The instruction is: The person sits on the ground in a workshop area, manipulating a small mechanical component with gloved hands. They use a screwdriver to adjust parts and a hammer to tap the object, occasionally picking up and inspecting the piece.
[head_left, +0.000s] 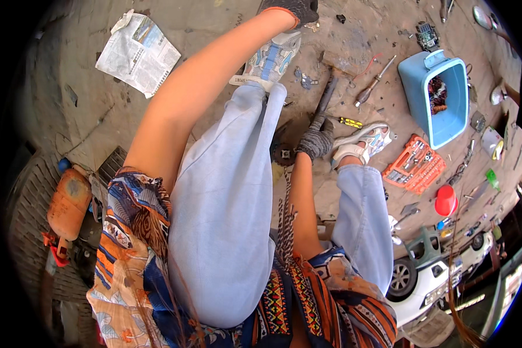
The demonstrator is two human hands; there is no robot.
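My right hand (316, 139), in a grey knit glove, is closed round the dark handle of a hammer (327, 95). The hammer's rusty block head lies on the ground, pointing away from me. A yellow-and-black screwdriver (351, 122) lies just right of that hand, and a longer brown-handled screwdriver (363, 95) lies farther off. At the top edge, beyond my left shoe (267, 61), is my left hand (298, 10) in a dark glove with an orange cuff. Its fingers look curled, partly cut off by the frame; what they hold cannot be made out. Below my right hand sits a round dark metal part (284, 154).
Rightward stand a blue plastic tub (409, 87) with scraps inside, an orange socket-set case (416, 165) and a red cup (446, 200). A newspaper (138, 55) lies at the left, above an orange cylinder (69, 203). Scrap litters the ground; a white car (423, 290) stands lower right.
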